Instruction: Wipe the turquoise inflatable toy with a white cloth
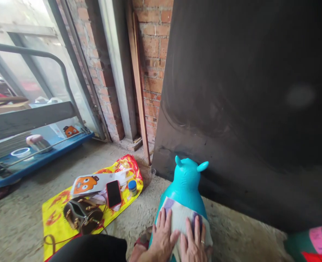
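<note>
A turquoise inflatable hopper animal (187, 178) with two small ears stands at the lower middle, its head facing away from me. Over its back is spread a whitish cloth (180, 214) with purple patches. My left hand (162, 234) lies flat on the cloth's left part, fingers stretched out. Beside it my right hand (195, 238), with a ring on one finger, rests flat on the right part, fingers slightly spread. Both hands press on the cloth and grip nothing. The animal's lower body is hidden beneath the cloth and hands.
Left on the floor, a yellow printed sheet (51, 207) bears a brown handbag (81, 214), a phone (113, 193), a blue-lidded jar (132, 187) and a printed bag (91, 183). A blue trolley (76, 141) stands beyond. A large dark board (226, 109) leans behind the animal.
</note>
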Demonstrator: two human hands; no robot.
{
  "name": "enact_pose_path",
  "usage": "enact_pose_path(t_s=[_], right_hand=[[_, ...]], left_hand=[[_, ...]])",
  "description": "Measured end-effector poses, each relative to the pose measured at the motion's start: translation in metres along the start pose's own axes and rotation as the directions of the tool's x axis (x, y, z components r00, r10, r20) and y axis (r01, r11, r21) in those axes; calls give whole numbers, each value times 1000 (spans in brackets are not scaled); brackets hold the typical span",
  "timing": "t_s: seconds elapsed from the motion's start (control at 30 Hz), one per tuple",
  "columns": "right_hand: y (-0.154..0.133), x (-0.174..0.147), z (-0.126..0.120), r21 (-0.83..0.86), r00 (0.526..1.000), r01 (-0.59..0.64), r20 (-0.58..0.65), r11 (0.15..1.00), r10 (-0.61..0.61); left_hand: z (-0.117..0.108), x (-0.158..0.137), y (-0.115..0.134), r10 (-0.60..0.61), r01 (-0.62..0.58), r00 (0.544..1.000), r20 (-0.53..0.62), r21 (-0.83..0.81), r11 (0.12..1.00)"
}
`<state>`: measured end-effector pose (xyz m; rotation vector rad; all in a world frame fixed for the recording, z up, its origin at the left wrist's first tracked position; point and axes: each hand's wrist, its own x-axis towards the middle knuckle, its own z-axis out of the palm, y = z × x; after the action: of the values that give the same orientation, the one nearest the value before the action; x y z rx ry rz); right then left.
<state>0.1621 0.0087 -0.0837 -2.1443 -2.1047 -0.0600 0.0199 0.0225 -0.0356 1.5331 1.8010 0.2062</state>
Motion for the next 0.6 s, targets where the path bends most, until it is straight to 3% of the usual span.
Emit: enact_pose_path(t_s=[0.1,0.23,0.33,0.47,0.6], right_hand=[[-16,34,-11,9,997,-51,60,999,51],[-30,72,-14,-11,997,-73,17,997,73],[-34,84,-13,-38,997,-72,1,997,72],[-36,71,-19,-43,996,-79,36,996,81],[-31,21,-15,-75,999,-49,19,996,51]], left_hand=[[-14,33,10,41,-41,999,-25,-16,999],[-26,75,18,59,-60,997,-50,-16,998],[-30,88,21,66,-68,996,-61,-20,998],[-26,69,19,33,-36,997,-68,-29,999],[-10,24,-1,12,-14,999,-36,-53,998]])
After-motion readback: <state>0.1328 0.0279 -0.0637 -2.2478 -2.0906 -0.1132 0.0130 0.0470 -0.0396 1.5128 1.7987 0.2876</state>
